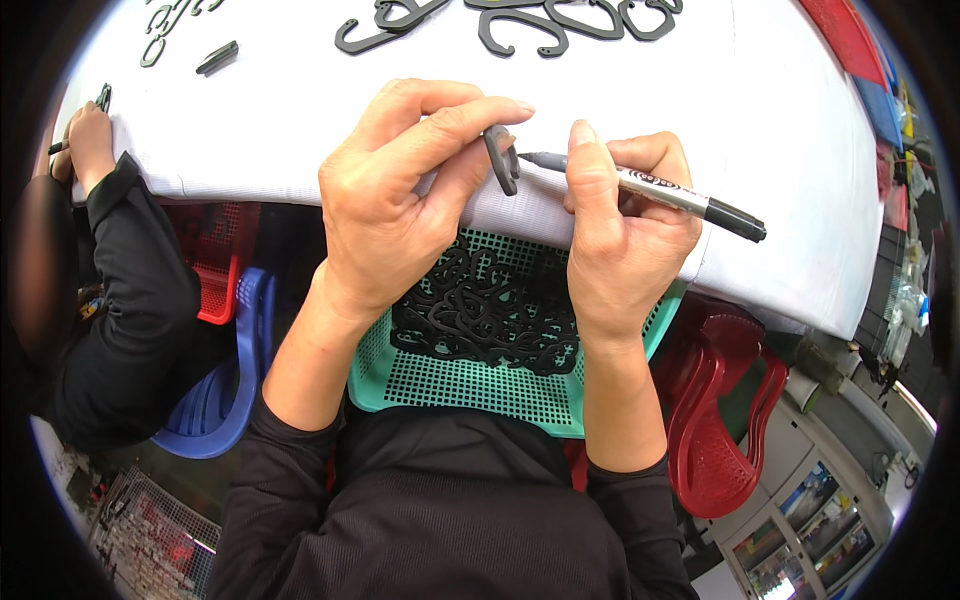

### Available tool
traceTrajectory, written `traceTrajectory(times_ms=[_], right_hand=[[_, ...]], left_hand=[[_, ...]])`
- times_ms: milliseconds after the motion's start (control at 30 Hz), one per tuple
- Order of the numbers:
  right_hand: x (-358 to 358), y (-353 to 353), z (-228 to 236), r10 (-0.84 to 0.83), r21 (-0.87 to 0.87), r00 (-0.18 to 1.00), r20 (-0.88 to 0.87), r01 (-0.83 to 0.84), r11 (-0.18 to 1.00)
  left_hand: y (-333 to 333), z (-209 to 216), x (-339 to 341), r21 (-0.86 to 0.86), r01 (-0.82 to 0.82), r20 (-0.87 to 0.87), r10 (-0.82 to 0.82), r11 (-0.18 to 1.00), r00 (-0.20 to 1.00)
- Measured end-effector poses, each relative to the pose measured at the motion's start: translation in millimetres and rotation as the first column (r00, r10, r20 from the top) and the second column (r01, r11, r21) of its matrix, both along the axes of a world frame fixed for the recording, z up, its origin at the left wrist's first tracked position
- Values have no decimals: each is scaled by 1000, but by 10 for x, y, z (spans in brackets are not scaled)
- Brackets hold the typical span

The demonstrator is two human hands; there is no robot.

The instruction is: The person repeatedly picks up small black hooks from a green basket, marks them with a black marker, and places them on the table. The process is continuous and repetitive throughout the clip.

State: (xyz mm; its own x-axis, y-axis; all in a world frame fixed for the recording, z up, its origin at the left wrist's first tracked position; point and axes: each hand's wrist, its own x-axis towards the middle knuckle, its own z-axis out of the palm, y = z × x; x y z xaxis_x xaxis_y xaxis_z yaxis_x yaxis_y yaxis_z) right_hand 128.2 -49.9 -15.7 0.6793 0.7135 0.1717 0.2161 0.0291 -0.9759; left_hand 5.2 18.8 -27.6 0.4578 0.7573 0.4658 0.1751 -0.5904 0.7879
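Note:
Pinched between the fingertips of my left hand [395,200] is a small black hook-shaped piece [500,165], seen nearly edge on. My right hand [625,240] grips a grey marker pen [665,190] with a black end, uncapped and pointing left. Its dark tip is at the piece's right side; whether it touches cannot be made out. Below both hands, a green plastic basket [450,398] rests at my lap, holding a heap of similar black pieces [475,315].
On the white-covered table [800,180], several black hooks [520,25] lie at the far side. A black pen-like stick [217,58] lies far left. At the left edge another person's hand [90,145] holds a pen. A blue chair [225,390] and dark red chair [720,420] flank me.

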Motion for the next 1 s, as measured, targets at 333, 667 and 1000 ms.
traceTrajectory(times_ms=[333,667,1000], right_hand=[[-1,11,-4,0,-3,1000,21,0,1000],[60,-13,-11,-43,222,989,-145,75,972],[460,562,-24,186,-89,603,776,-188,978]], left_hand=[[6,-4,1,3,7,3,-7,1000,1000],[57,70,-119,-221,305,3,-312,926,950],[219,119,-213,-280,495,113,-484,823,868]])
